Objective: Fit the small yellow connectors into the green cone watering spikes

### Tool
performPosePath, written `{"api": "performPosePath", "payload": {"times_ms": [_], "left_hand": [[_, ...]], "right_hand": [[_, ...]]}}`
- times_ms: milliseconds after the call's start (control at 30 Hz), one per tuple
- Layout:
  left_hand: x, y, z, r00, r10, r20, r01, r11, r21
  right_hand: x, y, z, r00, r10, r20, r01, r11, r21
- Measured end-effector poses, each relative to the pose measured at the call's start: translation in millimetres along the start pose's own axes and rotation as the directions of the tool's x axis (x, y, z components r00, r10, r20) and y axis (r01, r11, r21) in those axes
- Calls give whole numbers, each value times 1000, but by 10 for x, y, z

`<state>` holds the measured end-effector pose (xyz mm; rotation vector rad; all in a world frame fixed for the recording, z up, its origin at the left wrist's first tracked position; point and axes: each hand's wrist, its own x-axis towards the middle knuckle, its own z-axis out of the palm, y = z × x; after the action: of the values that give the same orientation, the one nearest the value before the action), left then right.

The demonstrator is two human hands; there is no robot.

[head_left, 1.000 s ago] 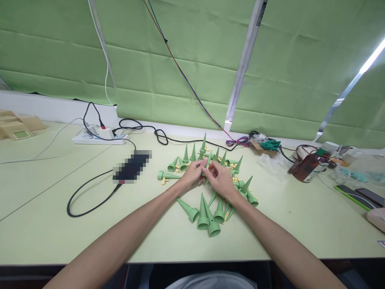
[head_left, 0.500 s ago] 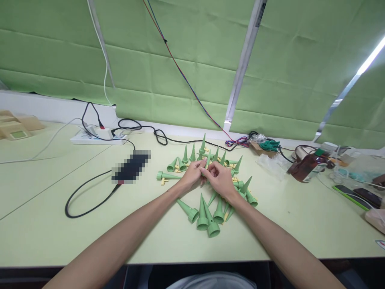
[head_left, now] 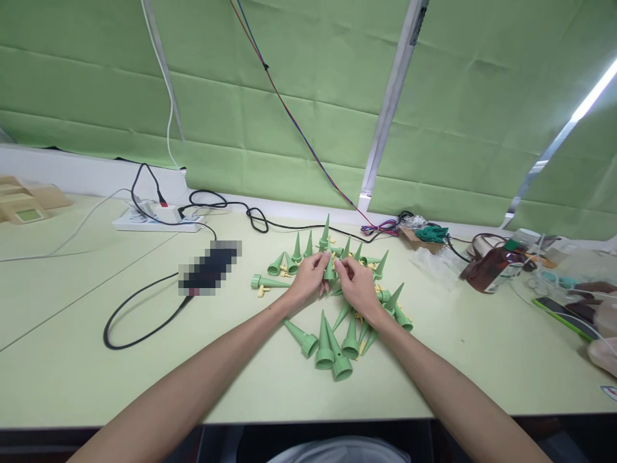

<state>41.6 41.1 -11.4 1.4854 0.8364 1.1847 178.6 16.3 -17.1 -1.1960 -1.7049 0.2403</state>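
My left hand [head_left: 310, 278] is closed around a green plant watering spike [head_left: 330, 267], held upright with its point up over the middle of the pile. Close on its right is my right hand [head_left: 357, 283], thumb and fingers drawn together in a pinch. Whatever may be between those fingertips is hidden. Around both hands lie several more green spikes [head_left: 324, 347], some standing on their wide ends, others on their sides. Small yellow valve pieces [head_left: 263, 291] are scattered among them.
A pixelated dark device [head_left: 209, 269] with a black cable lies left, before a white power strip [head_left: 159, 218]. On the right are a clear plastic bag [head_left: 438, 267], a dark red bottle [head_left: 496, 267] and a green-edged phone [head_left: 563, 318]. The table's front edge [head_left: 308, 423] runs below my forearms.
My right hand has shifted slightly right, away from my left fingers, so more of the held spike shows. At the far right edge, pinkish and brown shapes have moved near the phone.
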Motion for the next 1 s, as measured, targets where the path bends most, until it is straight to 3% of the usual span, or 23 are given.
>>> {"api": "performPosePath", "payload": {"times_ms": [267, 500, 733, 1000], "left_hand": [[-36, -19, 10, 998, 63, -23, -60, 993, 100], [8, -16, -31, 981, 187, -52, -173, 965, 199], [48, -103, -60, 997, 51, 50, -55, 995, 86], [33, -101, -23, 999, 30, 43, -32, 999, 43]], "right_hand": [[-2, 8, -5, 1000, -1, -8, 0, 1000, -16], [-2, 9, 1, 1000, 9, 22, -10, 998, 57], [-30, -43, 15, 998, -25, 65, 18, 994, 108], [-34, -44, 20, 996, -19, 89, 11, 995, 96]]}}
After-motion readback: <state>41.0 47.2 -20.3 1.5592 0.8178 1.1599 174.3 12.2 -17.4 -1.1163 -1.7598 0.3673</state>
